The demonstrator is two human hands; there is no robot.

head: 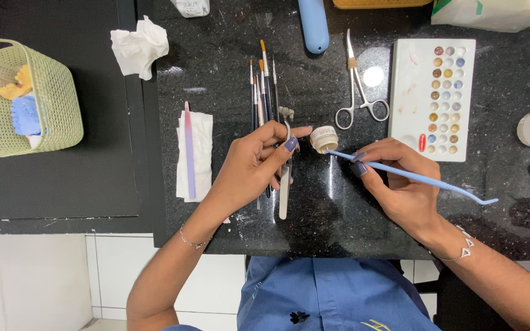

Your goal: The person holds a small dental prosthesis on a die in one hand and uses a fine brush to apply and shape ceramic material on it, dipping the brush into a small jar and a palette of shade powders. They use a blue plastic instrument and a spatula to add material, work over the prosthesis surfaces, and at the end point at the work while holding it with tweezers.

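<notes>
My left hand [259, 160] is curled around a slim metal tool [284, 184], thumb and fingers closed on its upper end so the long blade hangs down toward me, out of the way of the small jar [324, 138]. The jar stands on the black counter [314, 227] just beyond my left thumb, between both hands, close enough to dip into without reaching. My right hand [400, 184] pinches a light blue brush [412, 176] like a pen, fingers closed near the front, the tip resting at the jar's mouth and the bent tail pointing off to my right. The jar is short and round, pale cream, with a whitish top; what is inside I cannot tell. Spare brushes [265, 92] lie fanned just past my left hand, the white palette [432, 98] and scissor-handled forceps [357, 92] beyond my right.
</notes>
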